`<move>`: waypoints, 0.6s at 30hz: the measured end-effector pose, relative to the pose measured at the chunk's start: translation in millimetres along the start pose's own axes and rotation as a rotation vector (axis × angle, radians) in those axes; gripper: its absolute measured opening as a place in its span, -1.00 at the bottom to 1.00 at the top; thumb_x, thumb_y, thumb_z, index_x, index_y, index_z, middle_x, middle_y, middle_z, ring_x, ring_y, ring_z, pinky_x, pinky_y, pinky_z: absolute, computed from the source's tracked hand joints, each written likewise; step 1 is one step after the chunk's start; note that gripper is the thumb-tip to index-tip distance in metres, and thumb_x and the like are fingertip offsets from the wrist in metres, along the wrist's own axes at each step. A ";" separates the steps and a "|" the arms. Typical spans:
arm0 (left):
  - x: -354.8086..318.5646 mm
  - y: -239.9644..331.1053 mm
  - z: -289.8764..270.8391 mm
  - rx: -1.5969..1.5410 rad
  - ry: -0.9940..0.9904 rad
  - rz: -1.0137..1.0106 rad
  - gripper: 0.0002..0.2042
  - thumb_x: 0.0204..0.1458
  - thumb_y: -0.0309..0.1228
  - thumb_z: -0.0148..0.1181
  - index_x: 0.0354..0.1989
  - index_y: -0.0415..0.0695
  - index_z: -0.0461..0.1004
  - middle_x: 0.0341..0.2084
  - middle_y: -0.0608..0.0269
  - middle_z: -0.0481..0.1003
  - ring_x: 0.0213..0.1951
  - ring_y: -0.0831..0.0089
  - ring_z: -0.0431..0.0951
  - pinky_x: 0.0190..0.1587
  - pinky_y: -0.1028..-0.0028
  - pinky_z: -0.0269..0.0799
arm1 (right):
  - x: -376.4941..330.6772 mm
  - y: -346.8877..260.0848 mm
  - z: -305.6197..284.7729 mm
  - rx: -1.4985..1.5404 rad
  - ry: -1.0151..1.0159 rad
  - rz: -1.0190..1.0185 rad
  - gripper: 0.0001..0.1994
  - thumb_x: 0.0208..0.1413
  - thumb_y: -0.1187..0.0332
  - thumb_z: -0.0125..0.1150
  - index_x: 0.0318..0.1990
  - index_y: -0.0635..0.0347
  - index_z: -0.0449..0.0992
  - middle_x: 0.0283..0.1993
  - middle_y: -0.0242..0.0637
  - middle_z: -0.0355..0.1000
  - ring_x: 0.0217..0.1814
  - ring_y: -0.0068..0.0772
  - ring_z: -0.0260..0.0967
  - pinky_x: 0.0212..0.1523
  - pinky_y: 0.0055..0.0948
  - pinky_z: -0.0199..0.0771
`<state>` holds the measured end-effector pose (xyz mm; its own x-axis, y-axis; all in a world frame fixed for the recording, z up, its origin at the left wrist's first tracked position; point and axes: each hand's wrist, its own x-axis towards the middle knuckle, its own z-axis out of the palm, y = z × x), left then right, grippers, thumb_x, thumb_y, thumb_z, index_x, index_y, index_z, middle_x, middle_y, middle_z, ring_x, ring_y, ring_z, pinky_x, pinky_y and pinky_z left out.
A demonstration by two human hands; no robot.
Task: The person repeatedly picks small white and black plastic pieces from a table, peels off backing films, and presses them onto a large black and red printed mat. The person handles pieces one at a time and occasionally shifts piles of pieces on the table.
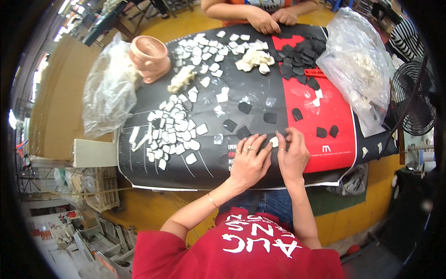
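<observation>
Near the front edge of the table, my left hand and my right hand come together over a small white tab-shaped piece. The fingertips of both hands pinch at its edges, partly hiding it. Rings and a thin bracelet show on my left hand and wrist. Just beyond my left fingers lie loose black rounded pieces, among them one black piece close to the fingertips and another black piece farther off. More dark pieces rest on the red area to the right of my right hand.
White pieces are scattered at left and far middle; a black heap lies far right by a red tool. A pink fan, plastic bags and a cardboard box stand around. Opposite, a person's hands work.
</observation>
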<state>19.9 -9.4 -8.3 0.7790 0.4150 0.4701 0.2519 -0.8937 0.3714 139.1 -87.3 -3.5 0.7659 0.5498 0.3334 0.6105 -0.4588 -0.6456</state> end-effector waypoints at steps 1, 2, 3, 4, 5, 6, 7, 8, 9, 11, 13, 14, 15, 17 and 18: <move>0.3 0.0 -0.3 0.003 0.001 0.012 -0.70 -0.04 -0.47 0.31 -0.08 -0.10 0.57 0.03 0.12 0.47 0.10 0.13 0.45 0.16 0.14 0.29 | -2.2 2.8 -2.1 0.094 0.026 -0.007 -0.70 0.08 0.33 0.40 -0.09 0.24 0.48 -0.31 -0.17 0.42 -0.32 -0.15 0.46 -0.34 -0.24 0.45; 0.7 -0.6 -0.2 0.009 -0.008 0.014 -0.70 -0.03 -0.46 0.30 -0.06 -0.11 0.56 0.03 0.12 0.47 0.11 0.15 0.45 0.16 0.15 0.28 | -3.7 5.2 -2.7 0.100 0.023 -0.050 -0.70 0.09 0.34 0.40 -0.09 0.24 0.49 -0.30 -0.16 0.42 -0.33 -0.14 0.46 -0.34 -0.23 0.45; 0.6 -1.2 0.1 0.008 -0.014 0.018 -0.69 -0.02 -0.44 0.29 -0.05 -0.13 0.55 0.04 0.12 0.47 0.11 0.16 0.45 0.17 0.16 0.28 | -5.3 7.4 -3.3 0.102 0.023 -0.086 -0.71 0.09 0.34 0.39 -0.09 0.24 0.49 -0.29 -0.16 0.42 -0.33 -0.13 0.46 -0.35 -0.23 0.45; 0.0 -1.5 0.4 0.006 -0.022 0.020 -0.69 0.00 -0.43 0.27 -0.04 -0.14 0.54 0.04 0.12 0.47 0.12 0.17 0.45 0.18 0.17 0.28 | -6.9 9.8 -4.4 0.101 0.021 -0.121 -0.71 0.10 0.34 0.39 -0.08 0.24 0.50 -0.28 -0.15 0.42 -0.34 -0.12 0.45 -0.35 -0.23 0.45; -0.4 -1.3 1.4 0.018 -0.013 0.025 -0.70 -0.02 -0.45 0.28 -0.06 -0.15 0.55 0.03 0.11 0.48 0.10 0.16 0.45 0.16 0.17 0.29 | -8.6 11.9 -5.2 0.137 0.026 -0.138 -0.74 0.11 0.40 0.36 -0.07 0.25 0.51 -0.28 -0.14 0.41 -0.36 -0.12 0.45 -0.35 -0.23 0.46; -1.2 -1.1 2.1 0.028 -0.009 0.033 -0.71 -0.02 -0.45 0.28 -0.07 -0.15 0.55 0.03 0.11 0.48 0.09 0.16 0.46 0.15 0.17 0.30 | -9.9 13.9 -5.6 0.167 0.029 -0.109 -0.75 0.11 0.42 0.34 -0.08 0.26 0.51 -0.28 -0.14 0.41 -0.36 -0.14 0.45 -0.36 -0.24 0.46; -2.0 -1.0 2.8 0.038 -0.004 0.037 -0.72 -0.02 -0.45 0.29 -0.09 -0.15 0.55 0.02 0.11 0.48 0.09 0.16 0.46 0.14 0.18 0.30 | -10.6 15.8 -5.7 0.197 0.028 -0.083 -0.76 0.12 0.44 0.33 -0.08 0.26 0.51 -0.29 -0.14 0.40 -0.36 -0.16 0.45 -0.37 -0.25 0.46; -2.8 -0.5 3.3 0.047 -0.006 0.028 -0.73 -0.02 -0.45 0.29 -0.10 -0.15 0.55 0.02 0.11 0.48 0.08 0.16 0.46 0.14 0.18 0.31 | -10.9 17.5 -5.7 0.228 0.021 -0.053 -0.78 0.13 0.46 0.32 -0.08 0.27 0.51 -0.29 -0.14 0.40 -0.36 -0.18 0.45 -0.37 -0.26 0.47; -3.8 -0.1 3.1 0.059 0.004 0.048 -0.74 -0.03 -0.42 0.33 -0.15 -0.17 0.55 -0.01 0.10 0.48 0.06 0.15 0.47 0.12 0.17 0.33 | -11.3 18.8 -6.2 0.314 0.041 -0.043 -0.83 0.15 0.51 0.27 -0.11 0.29 0.51 -0.30 -0.16 0.40 -0.38 -0.24 0.45 -0.42 -0.30 0.45; -7.2 0.3 1.5 0.047 -0.012 0.087 -0.73 -0.04 -0.37 0.35 -0.16 -0.19 0.54 -0.02 0.09 0.48 0.05 0.15 0.47 0.09 0.17 0.36 | -11.1 21.2 -7.7 0.350 0.023 -0.084 -0.86 0.15 0.53 0.25 -0.15 0.29 0.52 -0.31 -0.16 0.40 -0.40 -0.26 0.44 -0.44 -0.31 0.43; -13.1 0.4 -0.7 0.037 -0.011 0.140 -0.65 -0.06 -0.26 0.41 -0.17 -0.22 0.53 -0.02 0.06 0.48 0.04 0.14 0.48 0.09 0.15 0.39 | -10.8 22.8 -10.0 0.369 -0.018 -0.115 -0.89 0.16 0.52 0.24 -0.17 0.28 0.52 -0.31 -0.16 0.40 -0.40 -0.22 0.45 -0.44 -0.29 0.43; -16.1 0.6 -0.5 0.041 -0.029 0.153 -0.63 -0.06 -0.25 0.42 -0.17 -0.22 0.52 -0.01 0.06 0.48 0.04 0.14 0.48 0.11 0.14 0.39 | -10.3 23.0 -11.4 0.372 -0.043 -0.129 -0.90 0.16 0.52 0.23 -0.18 0.27 0.52 -0.31 -0.14 0.41 -0.38 -0.16 0.46 -0.42 -0.25 0.44; -20.4 1.1 -0.7 0.038 -0.029 0.165 -0.62 -0.07 -0.23 0.42 -0.17 -0.23 0.52 -0.01 0.06 0.48 0.04 0.14 0.48 0.14 0.13 0.39 | -10.0 22.4 -12.3 0.379 -0.078 -0.144 -0.92 0.17 0.51 0.22 -0.19 0.26 0.52 -0.30 -0.13 0.41 -0.36 -0.10 0.47 -0.41 -0.21 0.45; -29.4 2.9 -1.2 0.036 -0.040 0.165 -0.59 -0.06 -0.21 0.43 -0.15 -0.23 0.51 0.02 0.05 0.47 0.06 0.14 0.48 0.23 0.10 0.36 | -7.9 21.0 -14.7 0.368 -0.101 -0.152 -0.91 0.17 0.51 0.23 -0.19 0.26 0.52 -0.32 -0.15 0.41 -0.39 -0.14 0.46 -0.43 -0.24 0.44; -33.2 4.6 -0.8 0.026 -0.027 0.170 -0.65 -0.04 -0.26 0.40 -0.18 -0.22 0.50 0.00 0.04 0.49 0.04 0.16 0.51 0.21 0.10 0.38 | -6.8 18.7 -14.8 0.368 -0.117 -0.133 -0.91 0.16 0.51 0.23 -0.19 0.25 0.52 -0.33 -0.15 0.41 -0.40 -0.16 0.45 -0.44 -0.25 0.43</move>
<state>-5.2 -27.2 -21.5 0.8265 0.2534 0.5027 0.1302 -0.9548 0.2672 148.3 -109.9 -7.7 0.6440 0.6728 0.3642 0.5733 -0.1092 -0.8120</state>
